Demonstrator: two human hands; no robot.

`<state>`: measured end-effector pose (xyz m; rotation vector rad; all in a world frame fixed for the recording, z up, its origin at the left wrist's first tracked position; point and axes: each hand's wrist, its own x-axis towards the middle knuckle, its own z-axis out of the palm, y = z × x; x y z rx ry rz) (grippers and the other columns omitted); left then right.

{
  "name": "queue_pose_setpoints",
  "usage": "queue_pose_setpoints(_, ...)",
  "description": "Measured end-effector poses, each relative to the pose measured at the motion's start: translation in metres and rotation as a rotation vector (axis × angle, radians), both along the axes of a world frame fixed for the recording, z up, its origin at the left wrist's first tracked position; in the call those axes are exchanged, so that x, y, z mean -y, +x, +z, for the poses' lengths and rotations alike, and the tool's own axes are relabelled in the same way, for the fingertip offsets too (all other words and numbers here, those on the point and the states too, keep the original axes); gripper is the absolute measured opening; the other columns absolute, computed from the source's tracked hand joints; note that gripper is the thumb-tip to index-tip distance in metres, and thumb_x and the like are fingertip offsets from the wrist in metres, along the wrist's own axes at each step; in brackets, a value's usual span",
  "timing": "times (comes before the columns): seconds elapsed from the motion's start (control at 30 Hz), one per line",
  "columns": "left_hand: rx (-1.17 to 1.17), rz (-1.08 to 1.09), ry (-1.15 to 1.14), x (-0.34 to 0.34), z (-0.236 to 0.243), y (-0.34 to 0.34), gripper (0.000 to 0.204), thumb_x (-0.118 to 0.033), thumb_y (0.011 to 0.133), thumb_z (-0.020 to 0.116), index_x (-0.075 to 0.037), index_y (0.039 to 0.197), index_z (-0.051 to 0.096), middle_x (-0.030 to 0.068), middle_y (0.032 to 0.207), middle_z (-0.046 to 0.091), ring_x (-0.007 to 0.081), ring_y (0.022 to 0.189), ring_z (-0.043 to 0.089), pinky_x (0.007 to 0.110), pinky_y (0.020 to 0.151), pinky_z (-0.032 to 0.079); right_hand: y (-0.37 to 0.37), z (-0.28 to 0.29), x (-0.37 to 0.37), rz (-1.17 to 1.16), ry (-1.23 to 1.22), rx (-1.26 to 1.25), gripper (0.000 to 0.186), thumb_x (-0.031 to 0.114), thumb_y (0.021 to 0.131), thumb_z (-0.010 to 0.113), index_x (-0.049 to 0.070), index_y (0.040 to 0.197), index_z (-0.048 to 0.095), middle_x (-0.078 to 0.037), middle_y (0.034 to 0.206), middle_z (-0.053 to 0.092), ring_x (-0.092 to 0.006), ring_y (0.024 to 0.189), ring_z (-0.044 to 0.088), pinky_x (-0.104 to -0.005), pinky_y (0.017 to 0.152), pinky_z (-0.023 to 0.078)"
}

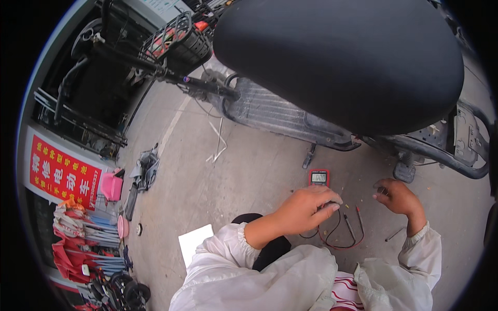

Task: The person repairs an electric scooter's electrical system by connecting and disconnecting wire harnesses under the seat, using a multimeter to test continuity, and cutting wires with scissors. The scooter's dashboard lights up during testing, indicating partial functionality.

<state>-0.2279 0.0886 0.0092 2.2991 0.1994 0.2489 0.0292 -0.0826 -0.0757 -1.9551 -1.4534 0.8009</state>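
Note:
A red-framed multimeter (319, 176) lies on the ground with its screen lit, its lower part covered by my left hand (306, 208). That hand's thumb and fingers are closed together; what lies between the tips, if anything, is hidden. Farther right, my right hand (400, 198) hovers loosely curled, thumb and fingertips apart, with no object visible in it. Between and below the hands, a dark test probe (350, 228) and a red-tipped probe (360, 215) rest on the ground. Their looped red lead (340, 248) and black lead (310, 236) lie beside them.
An electric scooter with a black seat (342, 62) and grey footboard (275, 111) stands ahead. A small metal tool (395, 234) lies near my right sleeve. At left are a white sheet (194, 243), a red sign (63, 172), a pink container (111, 186) and folded red fabric (72, 259).

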Motion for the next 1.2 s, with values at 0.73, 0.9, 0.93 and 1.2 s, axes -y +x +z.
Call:
queue_pose_setpoints(0.73, -0.691, 0.657, 0.104, -0.134, 0.092, -0.259, 0.023, -0.016, 0.088, 0.055, -0.006, 0.104, 0.068, 0.0181, 0.104, 0.068, 0.0375, 0.1, 0.063, 0.042, 0.088, 0.05, -0.289, 0.065, 0.115, -0.698, -0.292, -0.148, 0.027, 0.007, 0.079, 0.065, 0.002, 0.104, 0.058, -0.022, 0.106, 0.054, -0.0414, 0.096, 0.058, -0.0463, 0.078, 0.051)
queue_pose_setpoints(0.9, -1.11, 1.307, 0.176, -0.085, 0.238, -0.449, 0.021, -0.021, 0.082, 0.059, -0.005, 0.09, 0.071, 0.022, 0.091, 0.069, 0.0389, 0.09, 0.067, 0.046, 0.082, 0.052, -0.221, 0.181, 0.112, -0.412, -0.236, 0.036, 0.018, 0.013, 0.082, 0.06, 0.001, 0.096, 0.059, -0.023, 0.093, 0.06, -0.0419, 0.086, 0.06, -0.0481, 0.074, 0.051)
queue_pose_setpoints(0.93, -1.091, 1.398, 0.194, -0.064, 0.26, -0.48, 0.018, -0.018, 0.081, 0.06, -0.004, 0.088, 0.07, 0.0216, 0.09, 0.07, 0.0385, 0.089, 0.067, 0.045, 0.08, 0.053, -0.201, 0.217, 0.094, -0.407, -0.19, -0.04, 0.017, 0.014, 0.083, 0.06, 0.002, 0.095, 0.061, -0.022, 0.089, 0.061, -0.0419, 0.084, 0.061, -0.0489, 0.071, 0.051)
queue_pose_setpoints(1.2, -0.479, 1.954, 0.449, -0.085, 0.44, -0.63, 0.034, -0.014, 0.086, 0.054, 0.006, 0.112, 0.063, 0.0266, 0.109, 0.065, 0.0388, 0.101, 0.064, 0.043, 0.088, 0.05, -0.089, 0.624, -0.171, -0.26, 0.103, 0.778, 0.021, 0.015, 0.086, 0.064, 0.004, 0.101, 0.055, -0.016, 0.094, 0.058, -0.0356, 0.083, 0.062, -0.045, 0.066, 0.053)
